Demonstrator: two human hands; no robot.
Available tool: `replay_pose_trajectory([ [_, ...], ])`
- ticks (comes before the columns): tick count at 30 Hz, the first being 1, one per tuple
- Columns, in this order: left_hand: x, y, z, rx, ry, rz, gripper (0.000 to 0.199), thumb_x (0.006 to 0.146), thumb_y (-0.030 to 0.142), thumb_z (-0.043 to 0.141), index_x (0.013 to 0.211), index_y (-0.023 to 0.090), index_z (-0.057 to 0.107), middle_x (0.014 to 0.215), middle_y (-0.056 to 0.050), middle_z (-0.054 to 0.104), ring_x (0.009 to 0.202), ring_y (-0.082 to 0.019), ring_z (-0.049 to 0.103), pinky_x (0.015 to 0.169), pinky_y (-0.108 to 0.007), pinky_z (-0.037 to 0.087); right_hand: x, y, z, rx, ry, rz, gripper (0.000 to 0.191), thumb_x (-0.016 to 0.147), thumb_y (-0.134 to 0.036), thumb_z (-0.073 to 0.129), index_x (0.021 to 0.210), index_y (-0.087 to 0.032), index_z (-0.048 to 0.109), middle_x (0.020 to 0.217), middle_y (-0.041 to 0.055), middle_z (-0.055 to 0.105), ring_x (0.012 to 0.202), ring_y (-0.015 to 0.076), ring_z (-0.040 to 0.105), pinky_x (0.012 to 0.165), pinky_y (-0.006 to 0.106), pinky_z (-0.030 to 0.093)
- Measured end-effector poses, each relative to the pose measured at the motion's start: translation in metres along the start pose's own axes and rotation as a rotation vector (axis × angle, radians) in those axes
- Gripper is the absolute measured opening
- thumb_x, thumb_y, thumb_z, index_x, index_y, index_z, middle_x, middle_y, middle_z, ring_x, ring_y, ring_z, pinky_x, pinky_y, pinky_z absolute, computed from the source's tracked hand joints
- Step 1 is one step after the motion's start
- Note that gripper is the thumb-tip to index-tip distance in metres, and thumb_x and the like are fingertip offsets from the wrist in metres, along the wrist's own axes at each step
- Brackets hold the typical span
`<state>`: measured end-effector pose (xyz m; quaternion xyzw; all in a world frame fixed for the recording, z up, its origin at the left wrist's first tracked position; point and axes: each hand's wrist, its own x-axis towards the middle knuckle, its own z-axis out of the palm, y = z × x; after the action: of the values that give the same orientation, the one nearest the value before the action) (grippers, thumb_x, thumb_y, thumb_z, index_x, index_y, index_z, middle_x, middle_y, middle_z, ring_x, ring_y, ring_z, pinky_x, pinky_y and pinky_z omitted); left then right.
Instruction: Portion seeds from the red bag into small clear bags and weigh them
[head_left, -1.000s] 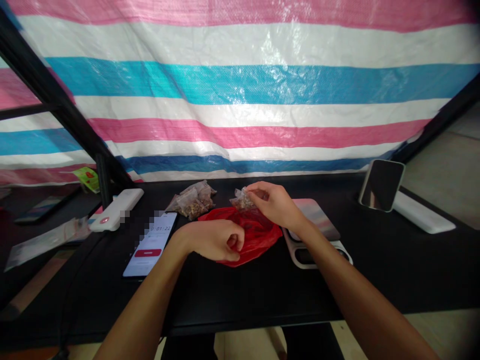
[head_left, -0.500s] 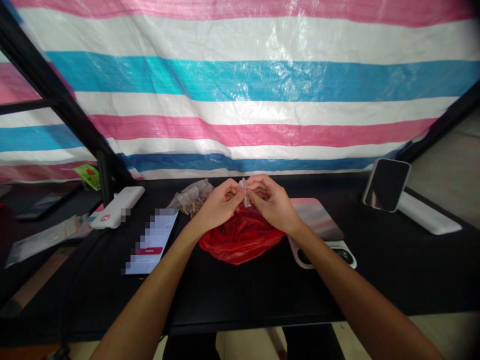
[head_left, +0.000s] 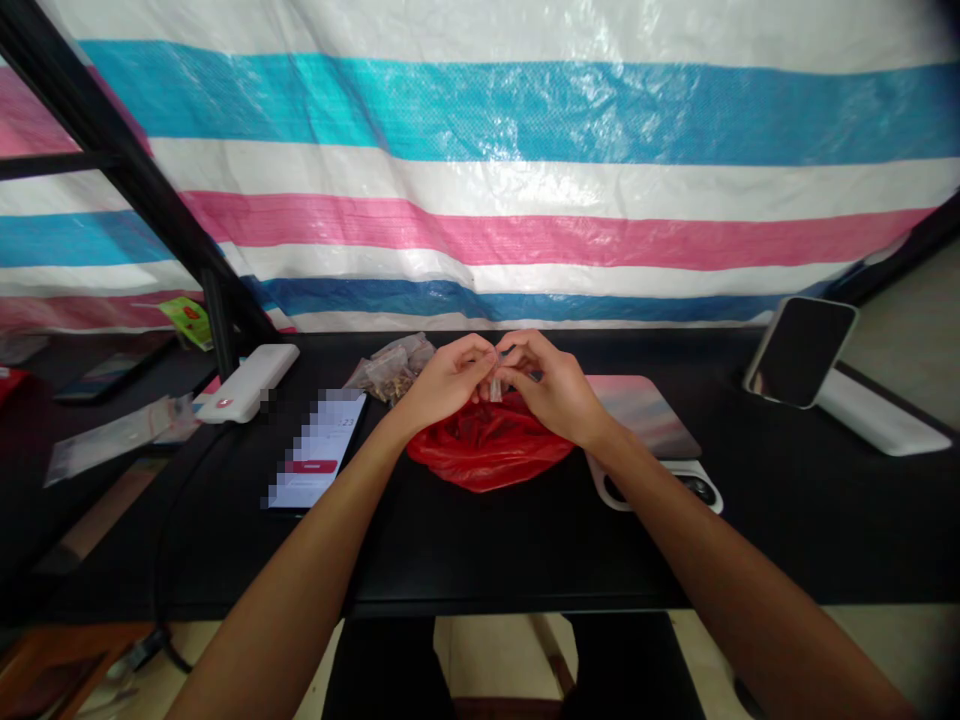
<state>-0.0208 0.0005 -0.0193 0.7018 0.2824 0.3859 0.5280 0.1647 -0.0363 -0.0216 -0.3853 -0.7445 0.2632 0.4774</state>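
Above a red plastic bag [head_left: 491,455] on the black table, my two hands meet at a small clear plastic bag [head_left: 496,388]. The fingers of my left hand [head_left: 454,378] are closed on its left side. My right hand [head_left: 551,385] pinches it from the right, with thumb and forefinger together. What the small bag contains is too small to make out. Just behind my left hand lies a pile of clear bags [head_left: 394,370] with small brownish pieces inside.
Left of my left forearm are a lit phone [head_left: 319,450] and a white power bank [head_left: 249,383]. A phone case [head_left: 649,415] lies beside my right wrist. Farther right, another phone [head_left: 802,352] leans on a white object [head_left: 881,412]. A striped sheet [head_left: 525,190] hangs behind.
The view has tilted down slightly, so the striped sheet sits higher. My fingers have shifted on the small bag, which now shows lower and less between them.
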Motion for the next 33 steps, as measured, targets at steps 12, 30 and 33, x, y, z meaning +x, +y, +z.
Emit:
replay_pose_trajectory([
  [12,-0.006,0.011,0.001,0.538,0.036,0.153,0.014,0.099,0.025,0.049,0.085,0.020,0.049,0.074,0.003,0.056,0.065,-0.012,0.051,0.063,-0.027,0.036,-0.006,-0.016,0.006,-0.467,0.014,-0.126,0.031,0.092,-0.012,0.056,0.120,-0.026,0.054,0.099,0.0038,0.068,0.086,0.0202,0.065,0.077,0.032,0.050],
  [30,-0.009,0.022,0.006,0.320,0.105,0.202,0.020,0.102,0.032,0.050,0.088,0.020,0.056,0.074,0.003,0.057,0.060,-0.010,0.049,0.055,-0.024,0.035,-0.016,-0.031,0.012,-0.521,0.158,-0.168,0.030,0.105,-0.022,0.047,0.133,-0.030,0.054,0.122,0.0070,0.069,0.089,0.0203,0.073,0.076,0.032,0.058],
  [33,-0.007,0.018,0.003,0.325,0.077,0.196,0.020,0.102,0.033,0.050,0.090,0.020,0.059,0.079,0.001,0.061,0.064,-0.012,0.054,0.056,-0.024,0.037,-0.014,-0.026,0.012,-0.511,0.128,-0.154,0.030,0.105,-0.022,0.047,0.133,-0.029,0.054,0.126,0.0081,0.069,0.096,0.0227,0.073,0.082,0.034,0.058],
])
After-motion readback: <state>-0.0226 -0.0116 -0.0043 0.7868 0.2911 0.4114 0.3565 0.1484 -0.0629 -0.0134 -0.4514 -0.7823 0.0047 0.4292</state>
